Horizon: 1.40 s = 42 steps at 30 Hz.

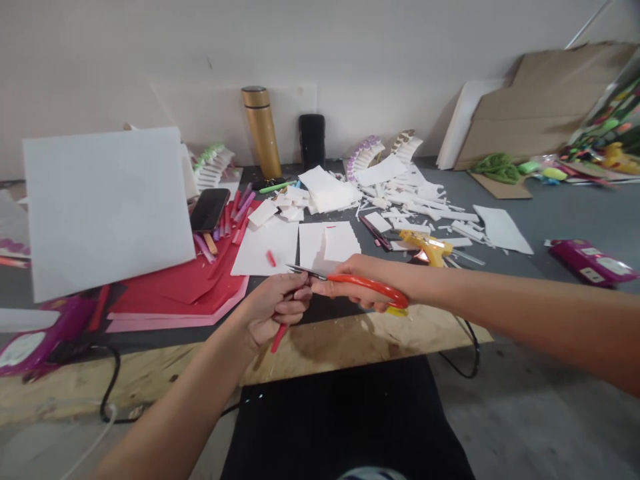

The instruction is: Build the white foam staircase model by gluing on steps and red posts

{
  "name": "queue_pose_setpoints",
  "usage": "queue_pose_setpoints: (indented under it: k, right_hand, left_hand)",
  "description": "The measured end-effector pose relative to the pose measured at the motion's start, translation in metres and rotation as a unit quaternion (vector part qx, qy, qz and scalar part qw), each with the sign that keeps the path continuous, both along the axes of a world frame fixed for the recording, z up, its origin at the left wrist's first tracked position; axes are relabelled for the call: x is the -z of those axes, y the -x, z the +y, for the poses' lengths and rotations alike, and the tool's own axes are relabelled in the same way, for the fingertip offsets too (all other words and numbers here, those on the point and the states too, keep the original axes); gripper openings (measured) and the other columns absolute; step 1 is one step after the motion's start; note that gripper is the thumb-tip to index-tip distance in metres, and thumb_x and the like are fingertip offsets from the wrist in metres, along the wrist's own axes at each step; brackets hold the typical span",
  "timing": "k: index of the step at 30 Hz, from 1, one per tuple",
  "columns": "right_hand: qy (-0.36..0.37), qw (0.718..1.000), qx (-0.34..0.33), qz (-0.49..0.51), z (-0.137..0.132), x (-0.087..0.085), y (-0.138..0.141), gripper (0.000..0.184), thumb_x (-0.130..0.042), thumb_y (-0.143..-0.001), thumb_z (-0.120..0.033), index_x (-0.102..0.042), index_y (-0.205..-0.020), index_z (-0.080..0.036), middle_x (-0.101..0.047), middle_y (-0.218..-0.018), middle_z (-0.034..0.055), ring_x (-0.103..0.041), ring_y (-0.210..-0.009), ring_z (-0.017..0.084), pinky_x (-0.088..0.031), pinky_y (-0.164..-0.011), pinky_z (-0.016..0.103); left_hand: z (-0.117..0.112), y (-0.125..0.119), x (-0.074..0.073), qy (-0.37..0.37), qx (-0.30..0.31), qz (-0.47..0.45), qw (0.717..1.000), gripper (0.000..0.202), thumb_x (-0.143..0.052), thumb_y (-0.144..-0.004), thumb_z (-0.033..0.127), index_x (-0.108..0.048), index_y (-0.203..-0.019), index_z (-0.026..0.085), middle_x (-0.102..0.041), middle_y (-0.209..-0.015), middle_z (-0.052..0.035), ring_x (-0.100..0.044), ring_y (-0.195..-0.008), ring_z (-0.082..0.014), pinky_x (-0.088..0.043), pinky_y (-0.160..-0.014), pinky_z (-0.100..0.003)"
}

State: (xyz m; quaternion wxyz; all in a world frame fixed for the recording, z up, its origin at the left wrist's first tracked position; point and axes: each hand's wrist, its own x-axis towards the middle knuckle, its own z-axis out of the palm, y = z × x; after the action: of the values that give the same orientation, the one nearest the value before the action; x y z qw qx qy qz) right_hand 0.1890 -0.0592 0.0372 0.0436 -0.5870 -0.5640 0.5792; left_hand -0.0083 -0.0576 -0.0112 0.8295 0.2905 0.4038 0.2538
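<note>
My right hand [356, 283] grips a pair of scissors [370, 287] with orange-red handles, its thin blades pointing left over my other hand. Closed around a narrow red strip [279, 339], my left hand [280, 303] sits right at the blades; the strip's lower end sticks out below the fingers. What lies between the blades is too small to make out. Just beyond the hands are a white sheet [260, 252] with a small red scrap [271, 258] on it, and a stack of white cards [313, 241] with a thin red sliver.
Red and pink sheets [175, 310] lie left, under a tilted white board [107, 207] and near a phone [210, 209]. White scraps [400, 200] cover the middle back, before a gold bottle [262, 133]. A yellow glue gun [427, 245] and purple packet [593, 262] are right.
</note>
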Motion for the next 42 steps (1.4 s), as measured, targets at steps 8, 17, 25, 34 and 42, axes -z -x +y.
queue_pose_setpoints:
  k: [8,17,25,34,42]
  right_hand:
    - [-0.062,0.998,-0.015,-0.006,-0.022,-0.031,-0.026,0.053,-0.075,-0.071,-0.07,-0.057,-0.068,-0.021,-0.05,-0.049,-0.0028,-0.041,-0.032,0.009,-0.031,-0.031,0.025]
    - [-0.192,0.903,0.204,0.325,0.032,-0.015,-0.057,0.055,-0.065,-0.082,-0.071,-0.063,-0.107,-0.022,-0.045,-0.063,-0.0048,-0.036,-0.045,0.009,-0.034,-0.036,0.025]
    - [-0.168,0.881,0.227,0.379,0.054,0.031,-0.079,0.06,-0.067,-0.078,-0.075,-0.064,-0.101,-0.019,-0.045,-0.061,-0.0046,-0.034,-0.042,0.007,-0.029,-0.032,0.021]
    - [-0.16,0.874,0.227,0.399,0.055,0.04,-0.076,0.058,-0.067,-0.079,-0.074,-0.064,-0.101,-0.02,-0.046,-0.062,-0.005,-0.035,-0.043,0.007,-0.034,-0.033,0.021]
    - [-0.237,0.879,0.203,0.36,0.048,0.039,-0.074,0.058,-0.063,-0.083,-0.071,-0.065,-0.106,-0.018,-0.048,-0.062,-0.0042,-0.039,-0.044,0.009,-0.034,-0.034,0.022]
  left_hand:
    - [0.01,0.037,-0.018,-0.364,-0.066,0.334,0.867,0.025,-0.067,-0.085,0.04,-0.069,-0.081,0.016,-0.056,-0.062,0.0002,-0.042,-0.045,-0.007,-0.029,-0.042,-0.018]
    - [0.075,0.007,-0.007,-0.486,-0.038,0.508,0.71,0.016,-0.069,-0.079,0.032,-0.072,-0.082,0.016,-0.068,-0.066,-0.0042,-0.065,-0.057,-0.0192,-0.047,-0.063,-0.03]
    - [0.074,0.065,-0.03,-0.428,-0.057,0.71,0.556,0.025,-0.061,-0.085,0.031,-0.076,-0.098,0.016,-0.077,-0.108,-0.0137,-0.069,-0.099,-0.0305,-0.049,-0.086,-0.036]
    - [0.089,0.078,-0.009,-0.439,0.063,0.751,0.489,0.03,-0.053,-0.082,0.017,-0.078,-0.097,0.012,-0.076,-0.109,-0.0197,-0.07,-0.105,-0.0358,-0.049,-0.089,-0.037]
    - [0.072,0.061,-0.032,-0.428,-0.149,0.566,0.688,0.012,-0.074,-0.074,0.025,-0.075,-0.082,0.015,-0.074,-0.082,-0.0102,-0.066,-0.077,-0.0222,-0.048,-0.069,-0.03]
